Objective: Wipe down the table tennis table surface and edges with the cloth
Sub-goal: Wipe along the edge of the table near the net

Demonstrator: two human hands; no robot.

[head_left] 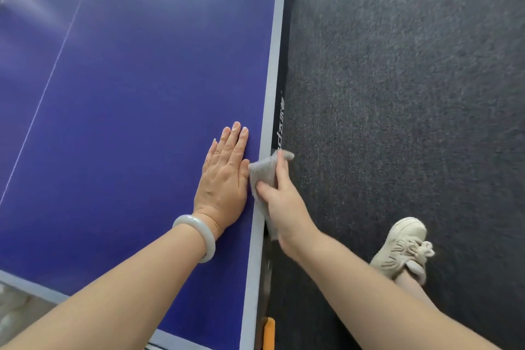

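The blue table tennis table (pixel 136 99) fills the left of the view, its white side line and dark side edge (pixel 279 111) running up the middle. My left hand (pixel 224 179) lies flat and open on the blue surface beside that edge, a pale bangle on the wrist. My right hand (pixel 284 199) grips a grey cloth (pixel 264 170) and presses it over the table's side edge, thumb on top, fingers down the outer face. Part of the cloth hangs below the hand.
Dark grey carpet (pixel 412 94) covers the floor to the right. My foot in a beige sneaker (pixel 403 250) stands close to the table. An orange part (pixel 268 332) shows under the near corner. A thin white centre line (pixel 42 99) crosses the surface.
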